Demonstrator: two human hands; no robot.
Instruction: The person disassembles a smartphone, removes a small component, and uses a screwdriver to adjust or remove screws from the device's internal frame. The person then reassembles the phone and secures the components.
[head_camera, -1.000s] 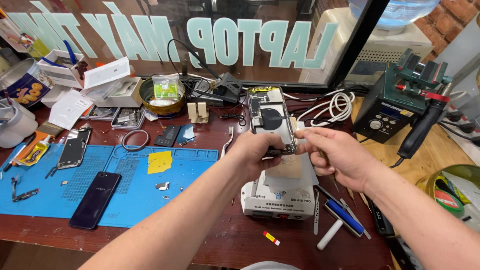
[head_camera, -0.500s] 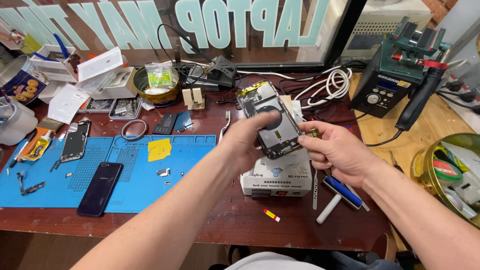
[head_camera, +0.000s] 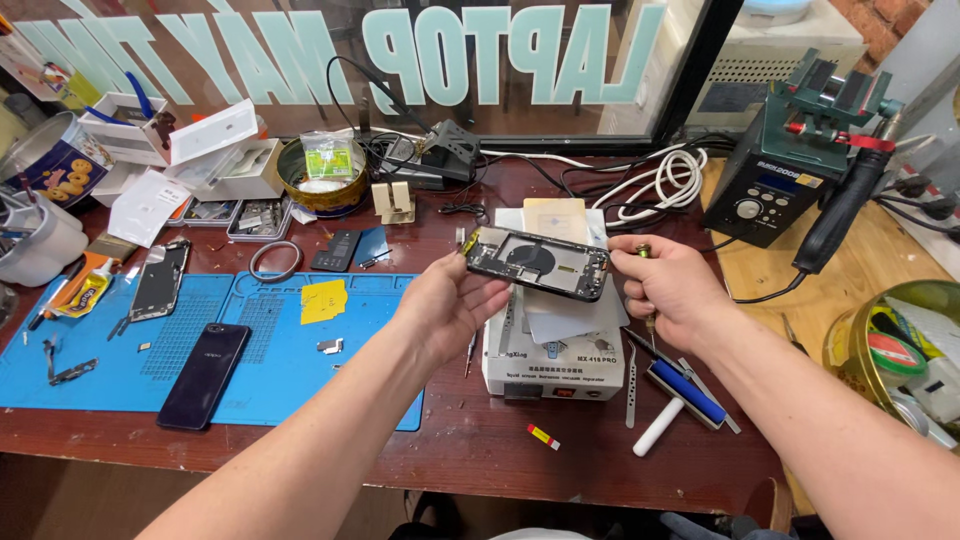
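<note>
The opened phone housing (head_camera: 537, 264) hangs above the white heating box (head_camera: 555, 350); we grip its ends with our left hand (head_camera: 450, 305) and right hand (head_camera: 668, 290), the right also pinching a small screwdriver (head_camera: 647, 285).

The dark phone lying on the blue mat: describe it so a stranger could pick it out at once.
Start at the blue mat on the left of the wooden table. Near its front edge lies the dark phone, whole, glossy, glass side up. The other phone on the mat is farther back, opened up with its insides showing.
</note>
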